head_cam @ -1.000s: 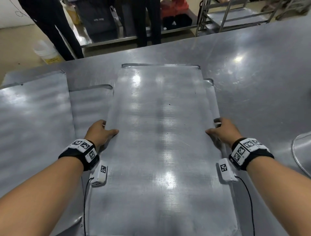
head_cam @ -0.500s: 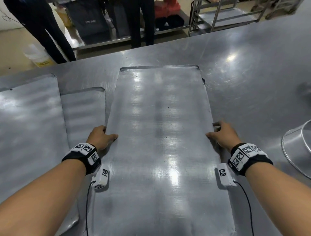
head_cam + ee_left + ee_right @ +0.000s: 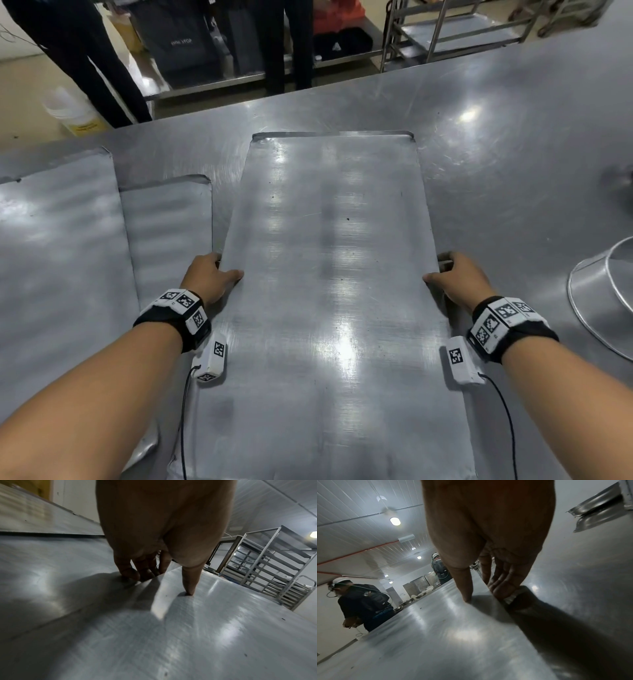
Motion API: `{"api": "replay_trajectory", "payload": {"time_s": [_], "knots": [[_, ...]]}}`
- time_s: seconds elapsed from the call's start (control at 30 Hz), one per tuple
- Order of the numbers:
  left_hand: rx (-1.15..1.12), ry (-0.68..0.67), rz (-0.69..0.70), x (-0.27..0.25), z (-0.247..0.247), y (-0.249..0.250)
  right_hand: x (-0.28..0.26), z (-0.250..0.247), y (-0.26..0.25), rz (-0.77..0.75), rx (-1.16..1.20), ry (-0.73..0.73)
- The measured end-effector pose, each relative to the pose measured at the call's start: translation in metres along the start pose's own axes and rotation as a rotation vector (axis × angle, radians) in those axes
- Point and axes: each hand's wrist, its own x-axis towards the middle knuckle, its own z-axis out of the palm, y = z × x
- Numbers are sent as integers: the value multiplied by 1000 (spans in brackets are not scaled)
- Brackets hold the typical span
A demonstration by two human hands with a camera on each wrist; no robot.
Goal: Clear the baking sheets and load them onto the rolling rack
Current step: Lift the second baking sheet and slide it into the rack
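A long empty metal baking sheet point(image 3: 329, 274) lies lengthwise in front of me on the steel table point(image 3: 513, 154). My left hand point(image 3: 214, 275) grips its left edge, thumb on top and fingers curled under the rim, as the left wrist view shows point(image 3: 154, 573). My right hand point(image 3: 455, 277) grips the right edge the same way point(image 3: 488, 592). Two more baking sheets point(image 3: 168, 233) point(image 3: 58, 257) lie flat to the left. A rolling rack point(image 3: 274, 566) with tray rails stands beyond the table's far side.
A steel bowl point(image 3: 603, 301) sits at the right edge of the table. Beyond the far edge stand people in dark trousers point(image 3: 85, 58), a white bucket point(image 3: 73, 109) and a low metal shelf point(image 3: 462, 31). In the right wrist view another person point(image 3: 361, 601) stands at the table.
The sheet has slid a little to the left over the one beneath it, which no longer shows at the right edge. Both hands keep their hold.
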Motion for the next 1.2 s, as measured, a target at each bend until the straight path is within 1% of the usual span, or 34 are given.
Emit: {"api": "replay_trajectory", "payload": {"time_s": [0.17, 0.3, 0.53, 0.67, 0.8, 1.0, 1.2], "knots": [[72, 8, -104, 0, -2, 0, -10, 2, -1, -27, -26, 15], [51, 38, -130, -4, 3, 1, -15, 3, -1, -33, -31, 16], [57, 32, -92, -10, 21, 20, 5, -20, -7, -37, -133, 26], [31, -1, -63, -13, 34, 33, 20, -35, -3, -25, -142, 40], [-17, -29, -50, -17, 39, 36, 22, -41, -1, -28, -139, 53], [-26, -62, -72, -46, 42, 22, -7, -38, 14, -34, -142, 46], [28, -97, -95, -95, 46, -3, -65, -36, 46, 8, -183, 30]]}}
